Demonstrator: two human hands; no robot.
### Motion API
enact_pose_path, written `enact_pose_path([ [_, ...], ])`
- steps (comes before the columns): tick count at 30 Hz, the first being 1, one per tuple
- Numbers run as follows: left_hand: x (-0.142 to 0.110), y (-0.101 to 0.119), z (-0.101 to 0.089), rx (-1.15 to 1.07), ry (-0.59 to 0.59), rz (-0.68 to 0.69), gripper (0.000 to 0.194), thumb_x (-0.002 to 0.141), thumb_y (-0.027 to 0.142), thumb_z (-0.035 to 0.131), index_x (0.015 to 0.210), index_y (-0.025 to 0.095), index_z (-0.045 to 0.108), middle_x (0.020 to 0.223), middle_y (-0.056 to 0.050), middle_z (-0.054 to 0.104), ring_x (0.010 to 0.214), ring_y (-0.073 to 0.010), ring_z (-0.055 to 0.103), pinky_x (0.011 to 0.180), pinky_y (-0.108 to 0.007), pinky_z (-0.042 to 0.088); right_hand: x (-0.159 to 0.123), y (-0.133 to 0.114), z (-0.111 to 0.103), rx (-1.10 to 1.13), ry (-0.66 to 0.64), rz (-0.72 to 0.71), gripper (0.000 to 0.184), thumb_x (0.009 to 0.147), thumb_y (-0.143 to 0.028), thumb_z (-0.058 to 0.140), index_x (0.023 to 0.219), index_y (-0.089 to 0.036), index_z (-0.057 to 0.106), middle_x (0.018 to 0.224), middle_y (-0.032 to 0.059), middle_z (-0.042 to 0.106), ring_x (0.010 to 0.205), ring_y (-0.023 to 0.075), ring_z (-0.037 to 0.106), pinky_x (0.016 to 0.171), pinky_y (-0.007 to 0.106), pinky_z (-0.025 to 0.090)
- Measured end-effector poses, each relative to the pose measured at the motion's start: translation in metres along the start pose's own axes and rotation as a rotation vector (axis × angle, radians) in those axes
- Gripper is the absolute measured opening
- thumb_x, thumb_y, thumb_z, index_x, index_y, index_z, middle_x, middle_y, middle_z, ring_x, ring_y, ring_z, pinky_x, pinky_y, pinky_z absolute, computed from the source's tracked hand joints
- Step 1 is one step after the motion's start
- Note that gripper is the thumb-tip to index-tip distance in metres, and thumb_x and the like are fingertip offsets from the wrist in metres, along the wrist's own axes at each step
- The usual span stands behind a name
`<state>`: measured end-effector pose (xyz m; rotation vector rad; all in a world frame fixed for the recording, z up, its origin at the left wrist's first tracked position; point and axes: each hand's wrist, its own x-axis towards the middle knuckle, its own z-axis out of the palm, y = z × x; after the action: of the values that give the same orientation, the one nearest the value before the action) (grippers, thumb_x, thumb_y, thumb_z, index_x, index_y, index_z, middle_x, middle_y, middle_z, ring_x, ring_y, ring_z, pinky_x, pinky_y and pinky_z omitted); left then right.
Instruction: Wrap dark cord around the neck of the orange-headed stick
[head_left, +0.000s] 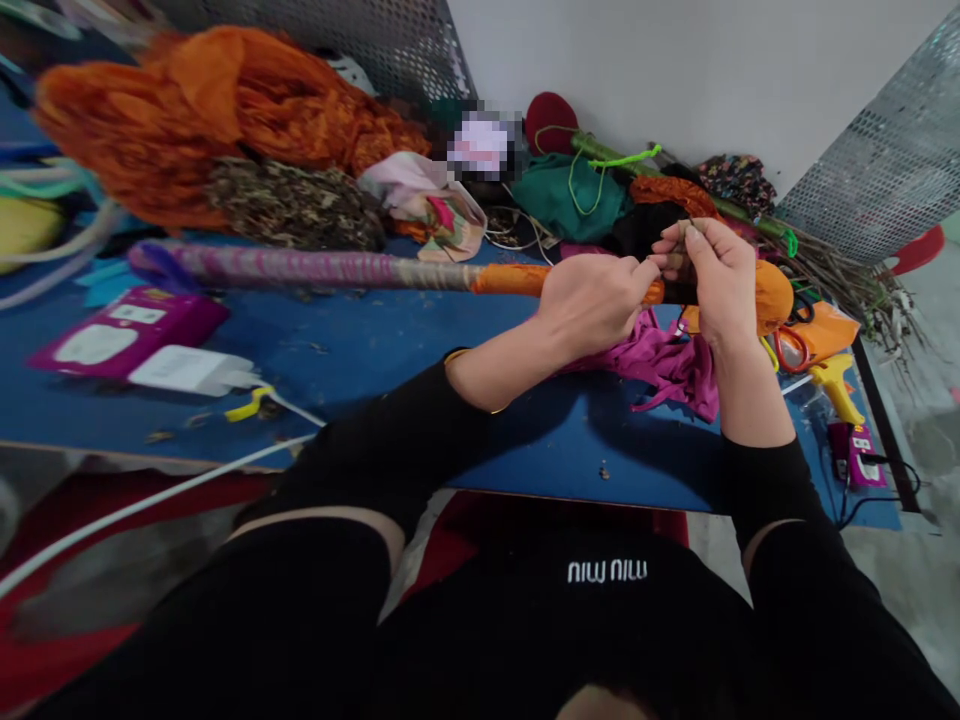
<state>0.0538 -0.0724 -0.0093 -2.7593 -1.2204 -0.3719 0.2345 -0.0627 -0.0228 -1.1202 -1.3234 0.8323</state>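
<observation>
Over blue surface (390, 345), wrapped rod (420, 273) is clasped by closed left hand (595, 295); right hand (721, 272) part-curled alongside, hold cannot be told

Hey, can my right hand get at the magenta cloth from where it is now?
Likely yes: the magenta cloth lies on your side of the wrapped rod, close to your right hand, and its near edge looks uncovered. That hand seems busy at the rod, though.
</observation>
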Motion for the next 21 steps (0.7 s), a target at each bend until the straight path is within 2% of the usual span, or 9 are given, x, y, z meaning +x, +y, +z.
enact_pose_path([
  [4,0.001,-0.001,0.01,0.03,0.056,0.067,0.046,0.109,0.02,0.044,0.147,0.013,0.068,0.118,-0.017,0.083,0.104,-0.032,0.08,0.079,-0.039,0.055,0.001,-0.003,-0.004,0.012,0.004,0.031,0.044,0.101,-0.066,0.071,0.096,-0.022,0.074,0.094,0.0031,0.082,0.094,0.0179,0.084,0.082,0.031,0.072],
  [9,0.003,-0.004,0.022,0.047,0.167,0.105,0.045,0.11,0.018,0.042,0.144,0.026,0.072,0.101,-0.011,0.082,0.084,-0.0266,0.075,0.065,-0.037,0.045,0.004,-0.003,-0.007,0.017,-0.007,0.058,0.037,0.103,-0.057,0.072,0.093,-0.021,0.075,0.09,0.0043,0.081,0.087,0.0187,0.083,0.079,0.032,0.072],
  [12,0.004,-0.004,0.024,0.125,0.152,0.149,0.049,0.11,0.015,0.04,0.145,0.028,0.072,0.101,-0.01,0.081,0.083,-0.0262,0.074,0.062,-0.038,0.036,0.005,-0.002,-0.008,0.006,-0.017,0.077,0.035,0.101,-0.057,0.074,0.09,-0.023,0.074,0.088,0.0043,0.081,0.087,0.0197,0.083,0.079,0.033,0.072],
  [16,0.004,-0.002,0.02,0.163,0.114,0.154,0.047,0.11,0.015,0.04,0.143,0.025,0.073,0.101,-0.01,0.081,0.084,-0.0267,0.074,0.06,-0.039,0.032,0.006,-0.002,-0.006,0.024,-0.015,0.1,0.035,0.099,-0.056,0.077,0.088,-0.023,0.071,0.092,0.0042,0.082,0.087,0.0184,0.082,0.077,0.031,0.072],
  [19,0.004,-0.003,0.017,0.141,0.093,0.136,0.044,0.11,0.016,0.041,0.138,0.023,0.075,0.103,-0.011,0.082,0.088,-0.0276,0.075,0.063,-0.04,0.036,0.005,-0.011,-0.005,0.074,0.032,0.135,0.032,0.103,-0.045,0.075,0.083,-0.021,0.067,0.101,0.0036,0.084,0.077,0.0114,0.078,0.07,0.024,0.067],
  [21,0.004,-0.007,0.016,0.104,0.111,0.112,0.04,0.109,0.017,0.044,0.134,0.022,0.076,0.105,-0.01,0.082,0.091,-0.0285,0.076,0.065,-0.04,0.039,0.003,-0.024,-0.008,0.093,0.083,0.15,0.031,0.105,-0.033,0.072,0.078,-0.02,0.066,0.101,0.0021,0.084,0.063,0.0063,0.072,0.059,0.019,0.059],
])
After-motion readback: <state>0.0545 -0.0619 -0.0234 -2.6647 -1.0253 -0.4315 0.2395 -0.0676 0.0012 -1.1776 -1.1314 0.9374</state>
